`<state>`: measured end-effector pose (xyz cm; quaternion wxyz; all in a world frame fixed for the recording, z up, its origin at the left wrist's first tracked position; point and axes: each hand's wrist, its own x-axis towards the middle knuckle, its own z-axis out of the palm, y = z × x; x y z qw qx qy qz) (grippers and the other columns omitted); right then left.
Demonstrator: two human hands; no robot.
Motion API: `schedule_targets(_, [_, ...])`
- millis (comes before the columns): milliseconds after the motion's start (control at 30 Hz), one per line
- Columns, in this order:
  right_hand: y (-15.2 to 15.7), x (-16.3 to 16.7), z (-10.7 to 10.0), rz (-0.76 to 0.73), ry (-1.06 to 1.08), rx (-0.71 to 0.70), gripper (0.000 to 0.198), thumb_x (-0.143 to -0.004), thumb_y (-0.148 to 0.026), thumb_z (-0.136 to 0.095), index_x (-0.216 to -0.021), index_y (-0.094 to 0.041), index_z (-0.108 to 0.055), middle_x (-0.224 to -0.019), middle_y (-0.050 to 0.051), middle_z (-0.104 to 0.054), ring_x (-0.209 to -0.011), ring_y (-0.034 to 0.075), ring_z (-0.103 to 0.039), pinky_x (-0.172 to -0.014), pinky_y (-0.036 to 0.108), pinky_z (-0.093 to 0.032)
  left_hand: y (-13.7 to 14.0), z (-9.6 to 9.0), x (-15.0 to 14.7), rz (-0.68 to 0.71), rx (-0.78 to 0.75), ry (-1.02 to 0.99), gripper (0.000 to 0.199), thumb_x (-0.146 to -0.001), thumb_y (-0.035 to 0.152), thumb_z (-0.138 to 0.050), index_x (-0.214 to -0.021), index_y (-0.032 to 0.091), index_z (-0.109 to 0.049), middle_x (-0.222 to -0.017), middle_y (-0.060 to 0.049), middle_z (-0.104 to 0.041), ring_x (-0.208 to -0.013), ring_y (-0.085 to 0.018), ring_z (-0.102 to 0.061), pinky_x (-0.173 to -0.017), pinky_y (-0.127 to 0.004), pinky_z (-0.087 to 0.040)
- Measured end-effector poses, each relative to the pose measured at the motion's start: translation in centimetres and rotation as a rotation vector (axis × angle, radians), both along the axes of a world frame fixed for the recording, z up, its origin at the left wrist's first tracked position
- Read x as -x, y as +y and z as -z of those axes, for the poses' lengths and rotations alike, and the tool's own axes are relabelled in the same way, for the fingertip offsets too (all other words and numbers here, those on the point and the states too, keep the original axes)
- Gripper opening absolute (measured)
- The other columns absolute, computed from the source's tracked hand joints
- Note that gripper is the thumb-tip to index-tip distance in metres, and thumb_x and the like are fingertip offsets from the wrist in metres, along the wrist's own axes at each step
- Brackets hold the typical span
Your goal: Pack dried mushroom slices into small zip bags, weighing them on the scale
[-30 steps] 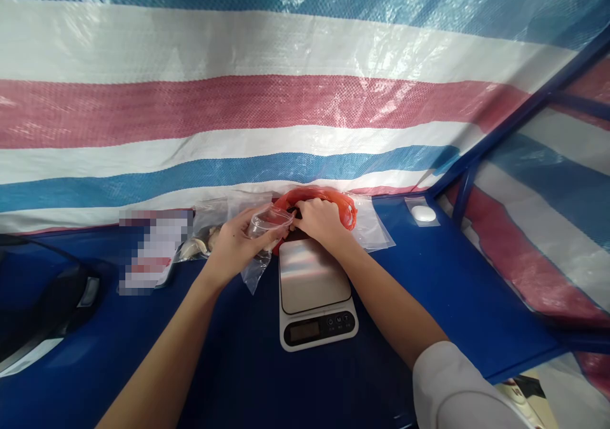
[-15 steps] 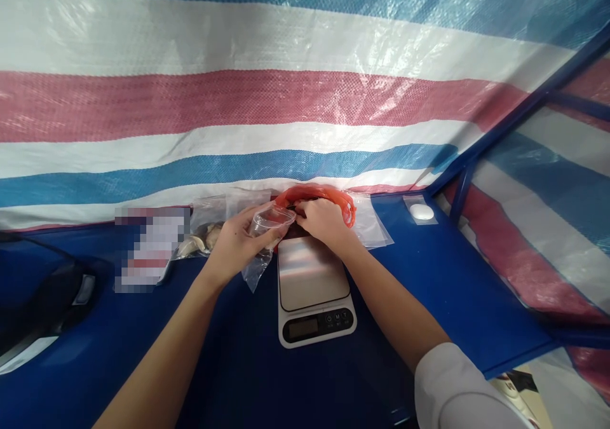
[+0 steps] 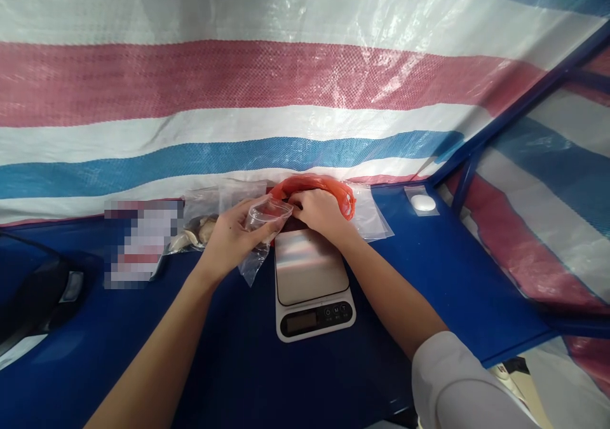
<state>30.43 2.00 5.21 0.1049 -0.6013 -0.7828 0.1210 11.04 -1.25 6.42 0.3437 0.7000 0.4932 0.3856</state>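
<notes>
My left hand holds a small clear plastic bag with its mouth held open, just left of a white kitchen scale with a steel plate. My right hand rests at the near edge of a red plastic bag behind the scale, fingers curled at its opening; what they pinch is hidden. The two hands nearly meet above the scale's far edge.
The scale stands on a blue table. A clear bag with pale pieces lies left of my left hand, beside a blurred label. A small white object sits in a bag at the right. A dark object is at the far left. A striped tarp backs the table.
The view has tilted slightly, shifting everything up in the picture. Both hands stay at the red bag and the clear bag, with only small finger movement.
</notes>
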Motion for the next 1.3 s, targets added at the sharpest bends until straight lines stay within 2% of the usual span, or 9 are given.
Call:
schedule_targets(167, [0.2, -1.2, 0.0, -0.017, 0.175, 0.003, 0.029, -0.099, -0.035, -0.054, -0.106, -0.023, -0.080, -0.101, 0.006, -0.079, -0.091, 0.019, -0.069, -0.076, 0.029, -0.048, 0.0, 0.1, -0.1, 0.017, -0.013, 0.008, 0.051, -0.076, 0.057, -0.078, -0.117, 0.027, -0.075, -0.111, -0.003, -0.078, -0.108, -0.032, -0.070, -0.097, -0.041, -0.057])
schedule_targets(333, [0.7, -2.3, 0.5, -0.027, 0.171, -0.005, 0.025, -0.096, -0.032, -0.058, -0.104, -0.024, -0.081, -0.093, 0.003, -0.080, -0.083, 0.017, -0.069, -0.072, 0.028, -0.046, 0.0, 0.3, -0.2, 0.008, -0.002, 0.026, 0.061, -0.076, 0.058, -0.078, -0.124, 0.022, -0.071, -0.120, -0.006, -0.076, -0.114, -0.031, -0.068, -0.102, -0.040, -0.054])
schedule_targets(467, [0.8, -2.4, 0.9, -0.062, 0.076, -0.003, 0.027, -0.096, -0.035, -0.059, -0.108, -0.023, -0.080, -0.102, 0.005, -0.080, -0.092, 0.021, -0.070, -0.076, 0.029, -0.048, 0.0, 0.5, -0.3, -0.001, 0.025, 0.053, 0.063, -0.076, 0.058, -0.078, -0.127, 0.021, -0.071, -0.124, -0.007, -0.074, -0.115, -0.031, -0.068, -0.103, -0.040, -0.054])
schedule_targets(633, [0.6, -2.0, 1.1, -0.133, 0.011, -0.050, 0.026, -0.097, -0.027, -0.059, -0.114, -0.022, -0.077, -0.115, 0.006, -0.078, -0.106, 0.023, -0.069, -0.086, 0.031, -0.050, 0.0, 0.6, -0.3, -0.018, 0.029, 0.054, 0.065, -0.075, 0.057, -0.078, -0.129, 0.021, -0.070, -0.124, -0.008, -0.074, -0.114, -0.031, -0.068, -0.104, -0.043, -0.053])
schedule_targets(800, [0.5, -2.0, 1.4, -0.196, 0.016, -0.083, 0.025, -0.095, -0.018, -0.059, -0.110, -0.023, -0.078, -0.120, 0.007, -0.076, -0.110, 0.022, -0.068, -0.094, 0.032, -0.049, 0.0, 0.6, -0.2, -0.001, 0.011, 0.052, 0.065, -0.075, 0.058, -0.077, -0.128, 0.021, -0.071, -0.123, -0.008, -0.075, -0.114, -0.032, -0.068, -0.104, -0.044, -0.053])
schedule_targets(933, [0.9, -2.4, 1.6, -0.244, 0.086, -0.084, 0.025, -0.093, -0.016, -0.060, -0.105, -0.024, -0.081, -0.117, 0.004, -0.077, -0.109, 0.021, -0.068, -0.093, 0.030, -0.049, 0.0, 0.7, -0.2, 0.006, -0.002, 0.039, 0.063, -0.076, 0.057, -0.078, -0.128, 0.021, -0.071, -0.123, -0.008, -0.075, -0.114, -0.031, -0.068, -0.104, -0.044, -0.053])
schedule_targets(1167, [0.6, -3.3, 0.4, -0.155, 0.305, -0.028, 0.017, -0.092, -0.023, -0.066, -0.097, -0.024, -0.083, -0.082, 0.000, -0.080, -0.076, 0.014, -0.069, -0.075, 0.026, -0.048, 0.3, 1.2, -0.1, 0.030, -0.024, 0.021, 0.061, -0.077, 0.056, -0.078, -0.126, 0.022, -0.071, -0.124, -0.008, -0.074, -0.114, -0.032, -0.068, -0.103, -0.045, -0.053])
schedule_targets(1300, [0.3, -3.9, -0.6, -0.099, 0.410, -0.093, 0.012, -0.088, -0.025, -0.073, -0.094, -0.027, -0.083, -0.093, -0.001, -0.081, -0.085, 0.016, -0.072, -0.079, 0.027, -0.050, 0.4, 1.5, -0.1, 0.048, -0.046, 0.023, 0.063, -0.078, 0.057, -0.076, -0.128, 0.019, -0.070, -0.127, -0.011, -0.072, -0.116, -0.032, -0.066, -0.104, -0.046, -0.052])
